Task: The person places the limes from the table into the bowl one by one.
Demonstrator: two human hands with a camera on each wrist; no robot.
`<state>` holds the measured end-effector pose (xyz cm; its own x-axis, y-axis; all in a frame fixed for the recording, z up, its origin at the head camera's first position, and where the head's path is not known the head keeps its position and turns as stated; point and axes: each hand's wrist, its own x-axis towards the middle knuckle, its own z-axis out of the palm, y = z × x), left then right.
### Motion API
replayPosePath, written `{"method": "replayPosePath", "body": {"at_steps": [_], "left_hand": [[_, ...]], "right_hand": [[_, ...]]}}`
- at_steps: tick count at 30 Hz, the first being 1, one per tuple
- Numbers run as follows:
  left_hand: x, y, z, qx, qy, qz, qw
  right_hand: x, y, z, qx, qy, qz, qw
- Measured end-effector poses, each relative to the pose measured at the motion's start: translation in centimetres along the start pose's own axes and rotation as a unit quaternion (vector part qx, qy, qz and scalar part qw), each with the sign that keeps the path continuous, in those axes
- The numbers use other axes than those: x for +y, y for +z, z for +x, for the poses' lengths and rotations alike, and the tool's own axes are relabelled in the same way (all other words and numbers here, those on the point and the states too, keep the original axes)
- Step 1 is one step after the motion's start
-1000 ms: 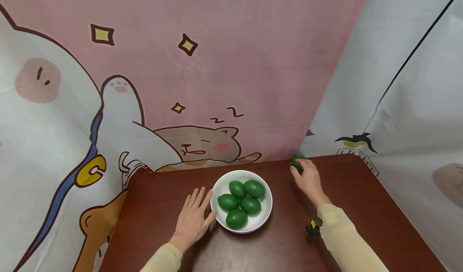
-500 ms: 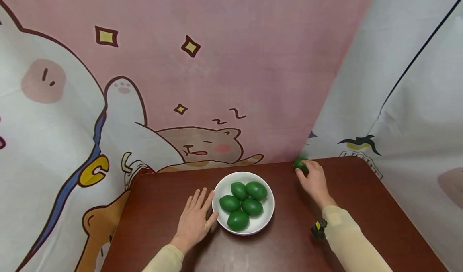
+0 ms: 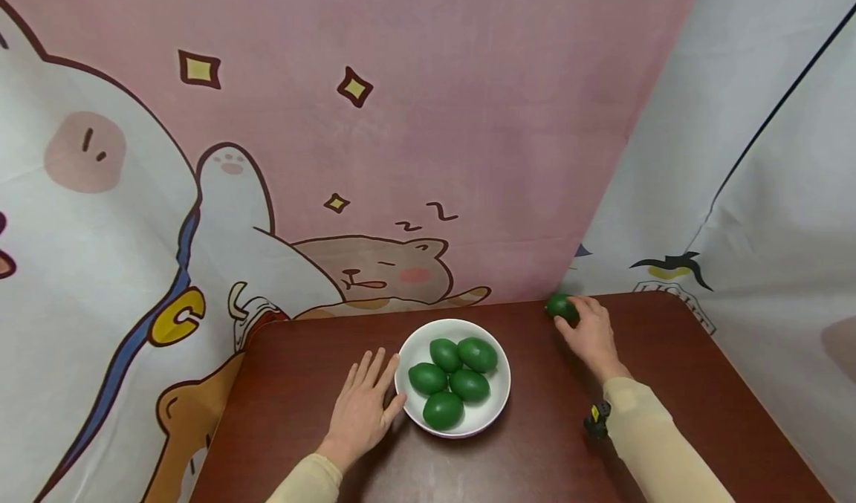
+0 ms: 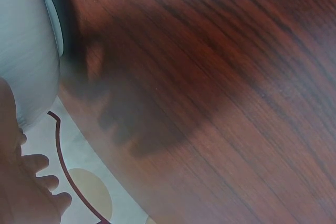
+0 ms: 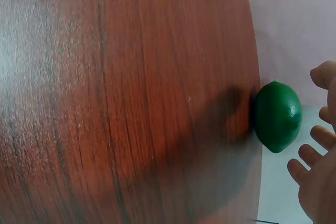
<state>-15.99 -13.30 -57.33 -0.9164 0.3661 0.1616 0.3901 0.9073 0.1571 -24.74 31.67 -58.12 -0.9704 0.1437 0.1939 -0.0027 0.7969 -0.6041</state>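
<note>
In the head view, a green lime (image 3: 560, 307) lies at the far edge of the table, right of the bowl. My right hand (image 3: 592, 337) is just to its right, thumb and fingers spread apart. The right wrist view shows the lime (image 5: 278, 117) on the tabletop with a gap between it and the fingertips (image 5: 297, 170). My left hand (image 3: 362, 411) has its fingers straight, beside a white bowl (image 3: 501, 384), thumb right at the rim. Several limes (image 3: 443, 411) sit in the bowl. The left wrist view catches the bowl's outer wall (image 4: 29, 45) and part of the left hand (image 4: 26, 192).
The dark red-brown wooden table (image 3: 528, 443) ends close behind the bowl and the single lime. A printed cartoon curtain (image 3: 508, 131) hangs right behind it and along the sides. A small black device (image 3: 597, 419) is at the right sleeve.
The view has shifted slightly, so everything sits a little further right. My right hand has drawn back slightly from the lime, and more of the lime shows. The left hand stays at the bowl.
</note>
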Motion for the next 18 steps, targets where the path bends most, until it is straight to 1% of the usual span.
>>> {"method": "replayPosePath", "body": {"at_steps": [6,12,18], "left_hand": [[0.1,0.0,-0.1,0.002,0.002,0.002,1.0000],[0.0,0.0,0.1,-0.001,0.002,0.003,1.0000],[-0.1,-0.1,0.0,-0.008,-0.002,0.003,1.0000]], "right_hand": [[0.5,-0.2,0.3,-0.011,-0.006,-0.004,0.9999],[1.0,-0.2,1.0,-0.025,-0.019,-0.015,0.9994],[1.1,0.1,2.0,-0.054,-0.005,-0.023,0.9983]]}}
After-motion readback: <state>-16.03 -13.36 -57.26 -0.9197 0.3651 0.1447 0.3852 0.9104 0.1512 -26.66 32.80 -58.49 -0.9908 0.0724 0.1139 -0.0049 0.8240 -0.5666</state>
